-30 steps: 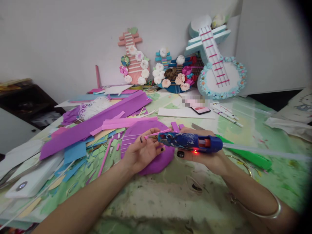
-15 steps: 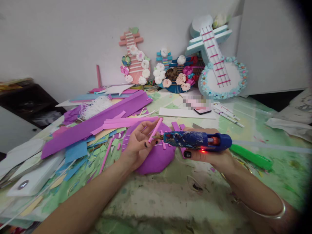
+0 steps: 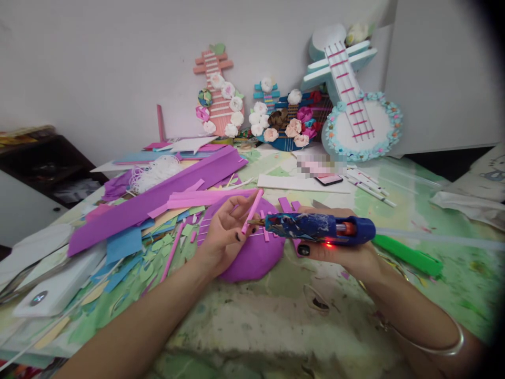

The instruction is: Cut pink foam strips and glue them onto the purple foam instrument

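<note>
Between the fingers of my left hand (image 3: pixel 224 231) is a narrow pink strip (image 3: pixel 253 211), tilted with its upper end away from me. My right hand (image 3: pixel 335 255) is wrapped round a blue glue gun (image 3: pixel 303 228) with a red light lit and a clear glue stick (image 3: pixel 418 236) out of its back. The gun's nozzle points left, at the strip's lower end; whether they touch I cannot tell. Below both hands lies a purple lute-shaped craft piece (image 3: pixel 252 266) with pale strings and small pink bars, its neck partly hidden by my right hand and the gun.
Paper scraps (image 3: pixel 130 287), a long purple sheet (image 3: pixel 158 197) and white string (image 3: pixel 158 172) cover the left side. A green cutter (image 3: pixel 410 255) lies right of my hand. Behind are a white board (image 3: pixel 300 183), a phone (image 3: pixel 329 180) and several decorated lutes (image 3: pixel 363 126) against the wall.
Hardly anything differs. The view has shifted very slightly, and both hands keep the strip and the glue gun in nearly the same place.
</note>
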The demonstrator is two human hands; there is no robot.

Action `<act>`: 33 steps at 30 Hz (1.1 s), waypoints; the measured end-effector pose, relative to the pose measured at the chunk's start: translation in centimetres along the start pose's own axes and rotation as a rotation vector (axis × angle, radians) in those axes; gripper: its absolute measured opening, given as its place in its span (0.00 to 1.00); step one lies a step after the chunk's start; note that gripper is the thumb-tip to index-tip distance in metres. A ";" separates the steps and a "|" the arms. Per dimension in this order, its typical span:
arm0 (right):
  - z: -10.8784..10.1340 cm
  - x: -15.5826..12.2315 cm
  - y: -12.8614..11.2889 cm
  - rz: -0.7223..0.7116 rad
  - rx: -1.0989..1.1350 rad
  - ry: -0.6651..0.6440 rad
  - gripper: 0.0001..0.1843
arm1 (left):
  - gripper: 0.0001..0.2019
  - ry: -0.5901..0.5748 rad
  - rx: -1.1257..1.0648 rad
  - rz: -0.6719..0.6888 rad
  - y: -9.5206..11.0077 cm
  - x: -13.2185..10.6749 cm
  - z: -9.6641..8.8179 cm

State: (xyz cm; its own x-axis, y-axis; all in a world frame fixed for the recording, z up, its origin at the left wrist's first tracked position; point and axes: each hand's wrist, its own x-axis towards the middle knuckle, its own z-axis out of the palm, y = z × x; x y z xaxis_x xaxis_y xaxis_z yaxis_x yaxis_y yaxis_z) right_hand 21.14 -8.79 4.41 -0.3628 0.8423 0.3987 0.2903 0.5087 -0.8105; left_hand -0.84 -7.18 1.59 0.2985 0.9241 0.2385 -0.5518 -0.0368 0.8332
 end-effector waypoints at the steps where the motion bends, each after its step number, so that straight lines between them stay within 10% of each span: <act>1: 0.0 0.0 0.0 0.003 -0.002 -0.003 0.11 | 0.26 0.002 -0.005 -0.002 0.0 0.0 0.0; 33: 0.5 0.0 -0.1 0.266 0.207 0.071 0.13 | 0.26 -0.001 -0.066 -0.018 0.0 0.0 -0.2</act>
State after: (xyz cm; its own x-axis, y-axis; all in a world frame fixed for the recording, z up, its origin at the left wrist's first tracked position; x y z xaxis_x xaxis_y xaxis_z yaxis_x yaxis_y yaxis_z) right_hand 20.67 -8.97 4.30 -0.2340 0.9546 0.1845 0.1779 0.2286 -0.9571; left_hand -1.01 -7.12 1.50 0.3096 0.9241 0.2238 -0.5962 0.0053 0.8028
